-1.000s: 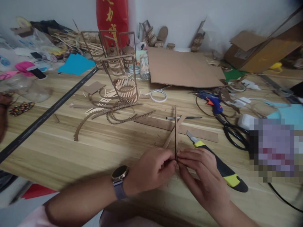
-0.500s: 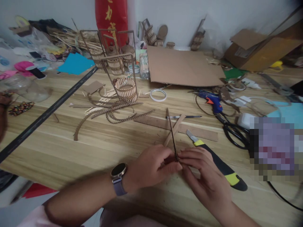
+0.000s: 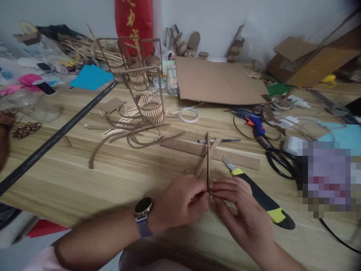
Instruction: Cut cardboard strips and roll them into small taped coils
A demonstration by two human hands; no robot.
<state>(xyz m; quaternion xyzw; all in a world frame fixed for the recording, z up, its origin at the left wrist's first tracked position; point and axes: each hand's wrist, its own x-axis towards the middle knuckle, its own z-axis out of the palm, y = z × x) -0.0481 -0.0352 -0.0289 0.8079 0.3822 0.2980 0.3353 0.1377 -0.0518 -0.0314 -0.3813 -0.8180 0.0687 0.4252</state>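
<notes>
A thin brown cardboard strip [image 3: 208, 162] stands out edge-on from between my two hands. My left hand [image 3: 184, 199], with a watch at the wrist, is closed with its fingertips on the strip's lower end. From the other side, my right hand [image 3: 239, 210] pinches that same end with bent fingers. Beyond the hands lie a flat cardboard strip [image 3: 242, 160], a shorter strip crossing it and a pen [image 3: 228, 140]. A yellow and black utility knife [image 3: 259, 194] rests beside my right hand, its blade pointing away.
Small stick buckets [image 3: 150, 107] stand at the back left near curled notched strips [image 3: 97, 148]. A cardboard sheet [image 3: 220, 81], tape ring [image 3: 188, 114], blue glue gun [image 3: 252, 120] and scissors [image 3: 280, 162] lie farther back. Another person's hand [image 3: 6, 119] shows at the left edge.
The held strip has turned from leaning left to nearly upright in view. My left thumb has drawn back toward the left, and its fingers are more curled.
</notes>
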